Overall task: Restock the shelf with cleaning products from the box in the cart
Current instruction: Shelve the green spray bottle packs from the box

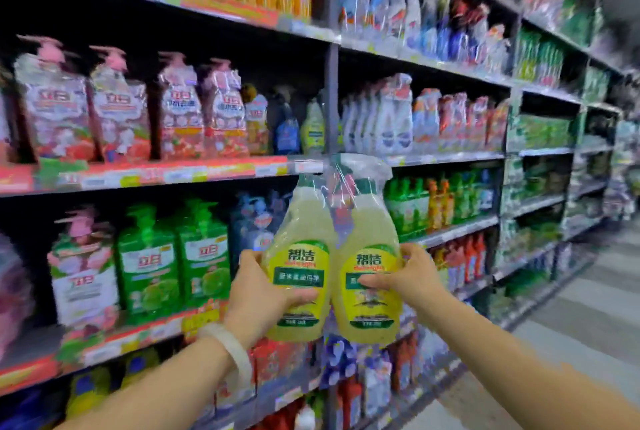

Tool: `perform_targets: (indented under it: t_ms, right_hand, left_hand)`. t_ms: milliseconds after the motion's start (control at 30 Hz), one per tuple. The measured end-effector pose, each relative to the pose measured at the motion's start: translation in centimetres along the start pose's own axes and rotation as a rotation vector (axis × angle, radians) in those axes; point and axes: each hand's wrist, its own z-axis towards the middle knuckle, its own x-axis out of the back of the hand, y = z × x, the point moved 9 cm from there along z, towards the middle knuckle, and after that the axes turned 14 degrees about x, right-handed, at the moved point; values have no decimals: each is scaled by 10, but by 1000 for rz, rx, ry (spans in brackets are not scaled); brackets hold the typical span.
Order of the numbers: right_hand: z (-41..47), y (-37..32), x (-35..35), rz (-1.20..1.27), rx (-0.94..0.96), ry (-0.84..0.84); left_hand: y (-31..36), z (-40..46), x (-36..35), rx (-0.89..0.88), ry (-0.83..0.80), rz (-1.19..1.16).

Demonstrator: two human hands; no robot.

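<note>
Item: twin pack of two yellow-green spray bottles w/ green-yellow labels, wrapped in clear plastic film [332, 266]; held upright in the air in front of the shelving, about level w/ the third shelf row, tops reaching the red price strip [156, 175] of the row above.
L hand [263, 294]: grips the left bottle from its left side, thumb across the label front, fingers clamped round the body; white bangle [235, 351] on the wrist.
R hand [403, 279]: grips the right bottle from its right side, thumb pressed on the label, fingers curled round the body.
Shelf: dark metal shelving unit [331, 90], several tiers, full of stock.
Behind the pack: green pump bottles [173, 256] to its left, pink-capped pump bottles [117, 107] one tier up.
Further along: white spray bottles [384, 117] upper right.
Floor: grey aisle floor [581, 291] at right.
Focus: frame edges blurred, labels there unreadable.
</note>
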Motion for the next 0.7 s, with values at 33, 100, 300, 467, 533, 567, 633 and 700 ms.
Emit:
perform_targets:
  t_ms: [33, 100, 300, 467, 533, 567, 633, 700]
  right_hand:
    - [15, 0, 9, -3, 28, -3]
    - [55, 3, 22, 9, 80, 3]
    - [200, 2, 41, 16, 211, -29]
    - [312, 7, 62, 41, 285, -43]
    - [346, 10, 70, 65, 305, -68]
    - [363, 11, 72, 79, 317, -82]
    - [398, 13, 76, 107, 343, -106]
    - [433, 15, 78, 132, 374, -123]
  left_hand:
    - [10, 11, -14, -9, -9, -29]
    - [30, 35, -40, -44, -2, -78]
    - [85, 135, -106, -117, 85, -244]
    - [144, 211, -156, -230, 162, -282]
    - [166, 231, -172, -263, 190, -257]
    - [175, 241, -180, -280, 204, -251]
    - [193, 262, -195, -308, 236, -246]
    - [209, 280, -208, -342, 281, -234]
